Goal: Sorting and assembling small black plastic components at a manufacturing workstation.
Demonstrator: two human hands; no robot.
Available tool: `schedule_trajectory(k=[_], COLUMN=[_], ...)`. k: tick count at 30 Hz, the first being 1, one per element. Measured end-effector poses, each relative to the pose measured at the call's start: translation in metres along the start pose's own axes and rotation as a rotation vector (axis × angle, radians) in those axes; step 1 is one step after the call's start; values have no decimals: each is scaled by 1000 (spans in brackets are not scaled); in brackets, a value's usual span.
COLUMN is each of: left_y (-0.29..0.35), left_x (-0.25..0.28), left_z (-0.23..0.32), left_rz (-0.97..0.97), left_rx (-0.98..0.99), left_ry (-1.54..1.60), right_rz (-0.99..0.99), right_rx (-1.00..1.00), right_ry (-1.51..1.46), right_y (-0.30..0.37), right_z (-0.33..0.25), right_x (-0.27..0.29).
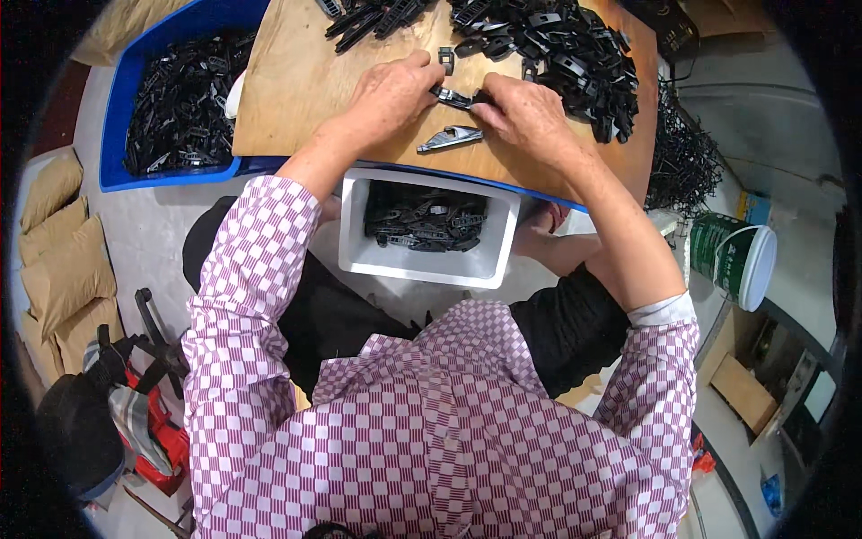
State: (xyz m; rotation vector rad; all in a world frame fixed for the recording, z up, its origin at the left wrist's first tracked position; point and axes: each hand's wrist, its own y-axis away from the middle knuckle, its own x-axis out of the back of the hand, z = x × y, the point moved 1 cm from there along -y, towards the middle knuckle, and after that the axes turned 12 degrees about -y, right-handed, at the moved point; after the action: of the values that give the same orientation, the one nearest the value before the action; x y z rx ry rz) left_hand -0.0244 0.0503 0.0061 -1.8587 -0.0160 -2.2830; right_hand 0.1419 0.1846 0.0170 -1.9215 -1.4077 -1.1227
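Note:
Over the wooden tabletop (296,76) I hold a slim black plastic part (452,98) between my two hands. My left hand (395,94) pinches its left end, fingers closed. At its other end the thumb and fingers of my right hand (521,112) are pressed together on it. Just in front of the hands, near the table's edge, lies a pointed black part with a shiny grey face (451,138). A small black piece (446,59) stands just beyond my left fingertips. The fingers partly hide the held part's ends.
A big heap of black parts (575,63) covers the table's far right. A blue bin (112,135) of similar parts stands left. Below the table edge is a white foam box (422,269) with parts inside. A green bucket (723,256) sits right.

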Motion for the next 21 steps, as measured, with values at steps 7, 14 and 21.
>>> schedule_trajectory(k=[7,14,21], left_y=[6,12,12], left_x=[8,9,6], left_z=[2,-5,-4], left_rz=[-88,-87,-37], left_rx=[13,2,-12], left_ry=[-62,-78,-63], right_rz=[-66,40,26], right_rx=[-75,494,313], right_ry=[137,312,470], right_y=[1,-1,1], right_z=[1,3,32], right_x=[19,23,17])
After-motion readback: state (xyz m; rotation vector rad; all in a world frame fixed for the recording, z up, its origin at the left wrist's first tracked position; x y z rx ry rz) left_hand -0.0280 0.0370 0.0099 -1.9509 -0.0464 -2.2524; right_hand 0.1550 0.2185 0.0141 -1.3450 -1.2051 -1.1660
